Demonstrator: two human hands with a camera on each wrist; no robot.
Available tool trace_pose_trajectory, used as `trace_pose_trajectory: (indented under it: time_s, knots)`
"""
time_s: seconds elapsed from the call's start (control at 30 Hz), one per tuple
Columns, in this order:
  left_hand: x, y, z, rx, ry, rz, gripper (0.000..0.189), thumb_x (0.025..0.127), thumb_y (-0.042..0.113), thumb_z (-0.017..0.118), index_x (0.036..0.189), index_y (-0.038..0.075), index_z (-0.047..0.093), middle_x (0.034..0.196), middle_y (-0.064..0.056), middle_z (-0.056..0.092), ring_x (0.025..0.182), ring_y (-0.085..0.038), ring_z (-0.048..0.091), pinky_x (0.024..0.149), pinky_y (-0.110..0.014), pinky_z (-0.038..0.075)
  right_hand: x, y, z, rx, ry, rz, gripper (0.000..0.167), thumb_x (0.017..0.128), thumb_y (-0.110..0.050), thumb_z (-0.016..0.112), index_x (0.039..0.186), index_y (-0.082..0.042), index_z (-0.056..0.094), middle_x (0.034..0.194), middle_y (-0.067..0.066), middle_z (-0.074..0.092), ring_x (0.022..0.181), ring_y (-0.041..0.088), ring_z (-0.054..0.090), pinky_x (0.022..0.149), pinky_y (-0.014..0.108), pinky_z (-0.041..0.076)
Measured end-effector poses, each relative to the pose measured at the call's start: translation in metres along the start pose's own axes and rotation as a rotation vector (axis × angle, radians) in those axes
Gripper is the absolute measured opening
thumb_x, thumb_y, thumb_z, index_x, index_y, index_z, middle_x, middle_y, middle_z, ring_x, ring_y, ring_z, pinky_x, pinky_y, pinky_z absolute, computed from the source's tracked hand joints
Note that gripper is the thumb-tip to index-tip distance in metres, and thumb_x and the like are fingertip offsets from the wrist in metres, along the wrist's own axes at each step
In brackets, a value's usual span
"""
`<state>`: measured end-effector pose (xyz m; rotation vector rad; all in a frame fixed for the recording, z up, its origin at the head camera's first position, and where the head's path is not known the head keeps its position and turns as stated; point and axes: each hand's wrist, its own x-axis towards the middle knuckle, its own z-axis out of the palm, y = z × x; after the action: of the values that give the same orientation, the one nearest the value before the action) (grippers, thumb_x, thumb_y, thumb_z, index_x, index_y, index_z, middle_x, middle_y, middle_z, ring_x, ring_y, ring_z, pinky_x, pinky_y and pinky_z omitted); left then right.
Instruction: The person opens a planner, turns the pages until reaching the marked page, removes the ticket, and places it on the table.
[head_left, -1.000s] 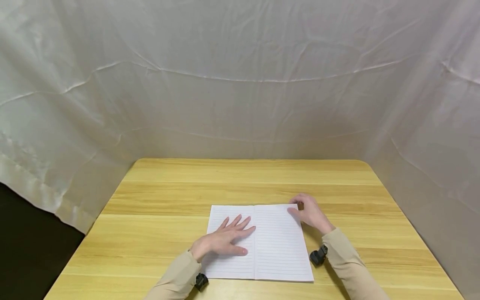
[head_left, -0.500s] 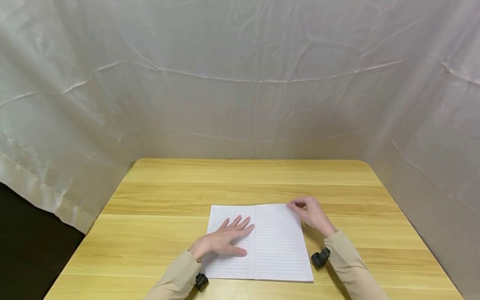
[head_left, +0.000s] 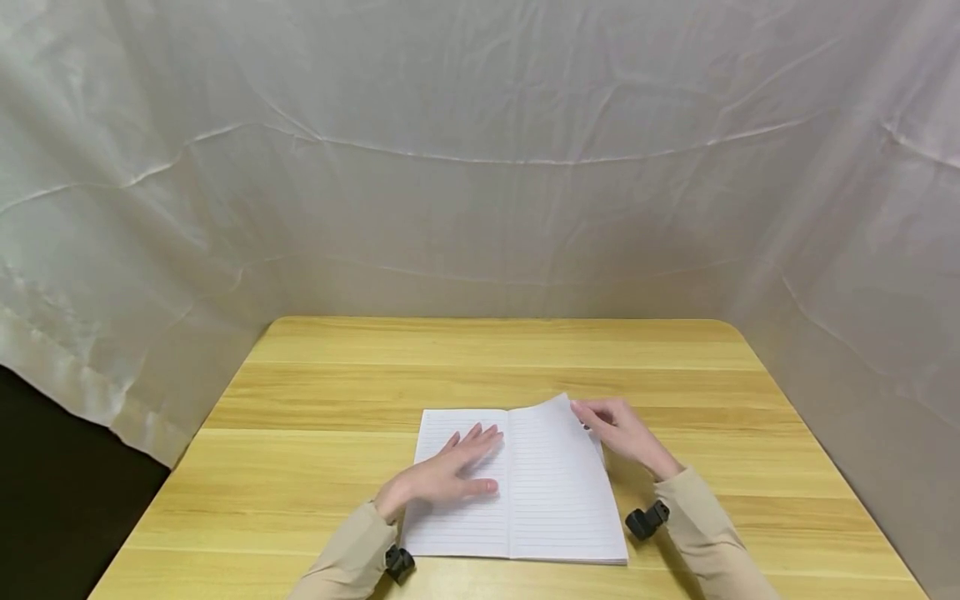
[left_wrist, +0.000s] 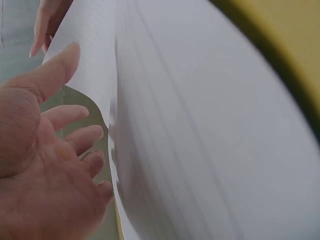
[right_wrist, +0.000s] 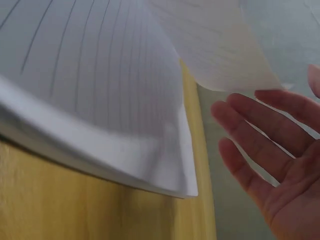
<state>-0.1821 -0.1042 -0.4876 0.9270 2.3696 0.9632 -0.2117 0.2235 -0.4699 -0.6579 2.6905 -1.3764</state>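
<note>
A lined notebook (head_left: 457,533) lies spread on the table, its fold running toward the person. My left hand (head_left: 442,479) is over the left page, fingers extended and thumb apart toward the fold. In the left wrist view that hand (left_wrist: 55,145) shows its palm side beside the white paper. On the right, a page (head_left: 555,467) rises at its far corner and curves up from the sheets below. My right hand (head_left: 618,429) is at that corner. The right wrist view shows its index fingertip touching the raised page (right_wrist: 215,45), with the thumb apart and other fingers loosely extended.
The wooden table (head_left: 337,383) extends round the notebook to rounded far corners. Pale cloth (head_left: 480,208) hangs behind it and along both sides. Each sleeve carries a small black camera, one at the left wrist (head_left: 400,564) and another at the right (head_left: 647,521).
The right page's far corner has lifted off the stack and bent leftward, with my right hand shifting slightly left beside it. My left hand's fingers have drawn a little closer together and moved slightly.
</note>
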Motion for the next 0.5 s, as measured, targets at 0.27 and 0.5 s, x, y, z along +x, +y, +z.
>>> trace_pose_trajectory:
  time_s: [0.27,0.5]
  knots:
    - [0.001,0.001,-0.003,-0.095,0.103,0.022,0.074,0.101,0.035,0.059,0.16,0.007,0.024,0.167,-0.019,0.021,0.157,-0.041,0.01,0.127,-0.06,0.001,-0.003,-0.01,0.001,0.037,-0.115,-0.057,0.039,0.109,-0.021,0.044,0.131,0.004,0.064,0.128,0.024,0.069,0.109,0.027,0.071,0.091,0.035,0.06]
    - [0.0,0.004,-0.004,-0.181,0.208,-0.014,0.07,0.101,0.036,0.059,0.16,0.013,0.028,0.165,-0.015,0.031,0.154,-0.039,0.026,0.126,-0.06,0.017,-0.001,-0.016,0.006,0.07,-0.2,-0.066,0.04,0.11,-0.022,0.042,0.134,0.0,0.063,0.137,0.02,0.064,0.12,0.037,0.066,0.097,0.036,0.059]
